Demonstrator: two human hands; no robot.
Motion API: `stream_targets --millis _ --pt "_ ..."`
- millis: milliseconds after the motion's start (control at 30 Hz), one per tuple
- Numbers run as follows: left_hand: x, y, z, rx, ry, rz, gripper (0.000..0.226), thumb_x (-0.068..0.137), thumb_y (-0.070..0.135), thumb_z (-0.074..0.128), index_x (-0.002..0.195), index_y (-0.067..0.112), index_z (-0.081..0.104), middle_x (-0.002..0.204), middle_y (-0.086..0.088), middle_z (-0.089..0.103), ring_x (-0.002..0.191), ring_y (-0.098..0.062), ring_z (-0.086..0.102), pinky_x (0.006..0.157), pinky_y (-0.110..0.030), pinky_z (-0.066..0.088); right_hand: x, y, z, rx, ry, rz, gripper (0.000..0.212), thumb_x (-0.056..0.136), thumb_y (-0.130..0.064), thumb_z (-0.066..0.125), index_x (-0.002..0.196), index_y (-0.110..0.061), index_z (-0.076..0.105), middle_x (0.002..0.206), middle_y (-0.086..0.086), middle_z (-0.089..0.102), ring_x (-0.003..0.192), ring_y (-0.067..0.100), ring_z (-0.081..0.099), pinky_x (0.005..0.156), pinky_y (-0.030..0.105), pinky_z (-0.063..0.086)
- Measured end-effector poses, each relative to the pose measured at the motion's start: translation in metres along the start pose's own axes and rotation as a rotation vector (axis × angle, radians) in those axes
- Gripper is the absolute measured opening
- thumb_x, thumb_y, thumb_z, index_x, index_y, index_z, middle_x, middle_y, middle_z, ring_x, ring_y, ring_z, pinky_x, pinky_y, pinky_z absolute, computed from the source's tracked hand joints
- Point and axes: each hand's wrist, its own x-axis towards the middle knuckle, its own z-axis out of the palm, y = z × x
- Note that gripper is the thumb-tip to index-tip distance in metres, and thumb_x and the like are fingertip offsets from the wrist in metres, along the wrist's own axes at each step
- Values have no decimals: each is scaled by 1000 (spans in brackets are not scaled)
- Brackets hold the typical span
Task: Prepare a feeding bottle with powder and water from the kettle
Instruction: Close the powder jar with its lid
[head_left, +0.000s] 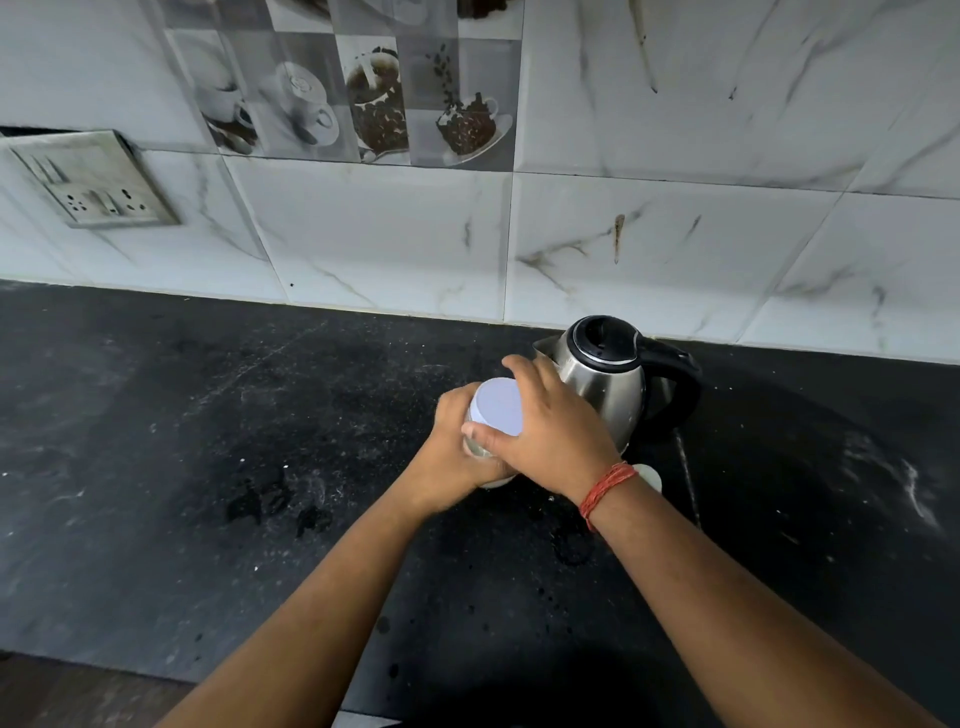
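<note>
A feeding bottle with a pale lilac cap (497, 406) stands on the black counter, in the middle of the view. My left hand (451, 451) wraps around the bottle's body from the left, hiding most of it. My right hand (550, 426) grips the cap from the right, thumb on its near edge, fingers curled over the far side. A steel kettle (608, 374) with a black lid and handle stands just behind and to the right of the bottle, close to the wall. I cannot see what is inside the bottle.
A small white object (649, 475) lies on the counter by my right wrist, partly hidden. The kettle's cord (688, 478) trails toward the front. A tiled wall with a socket panel (98, 182) rises behind. The black counter (208, 441) shows spots and powder specks.
</note>
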Motion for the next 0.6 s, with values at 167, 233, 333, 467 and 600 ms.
stream_targets --millis 167,233,333,467,600 --pt "-9 -32 -3 -15 39 -69 87 75 21 94 136 51 39 142 11 38 129 -2 47 101 -16 45 -11 9 19 364 -87 108 84 78 -55 77 147 -24 40 126 0 53 108 16 58 93 34 51" --pt "-13 -43 -3 -66 57 -96 89 74 15 94 142 37 43 145 2 49 130 -10 54 107 -28 50 -14 11 28 491 -82 162 69 84 -36 79 143 -22 48 112 -1 59 96 13 61 88 35 56" --pt "-18 -57 -2 -71 61 -117 86 73 8 94 140 33 46 139 1 55 121 3 58 94 -14 51 -18 13 40 544 -102 217 51 87 -13 72 135 -22 59 102 -4 64 91 10 64 88 32 57" --pt "-21 -71 -1 -47 44 -128 83 74 4 93 134 37 45 134 7 57 113 13 58 89 -10 49 -22 13 52 555 -110 281 42 84 -1 68 121 -22 68 93 -6 63 83 8 63 85 26 55" --pt "-18 -77 -1 -23 15 -138 81 75 6 92 130 43 45 131 12 57 110 18 56 86 -5 48 -22 13 60 564 -119 344 29 89 -4 68 113 -20 73 88 4 64 84 16 63 90 34 56"
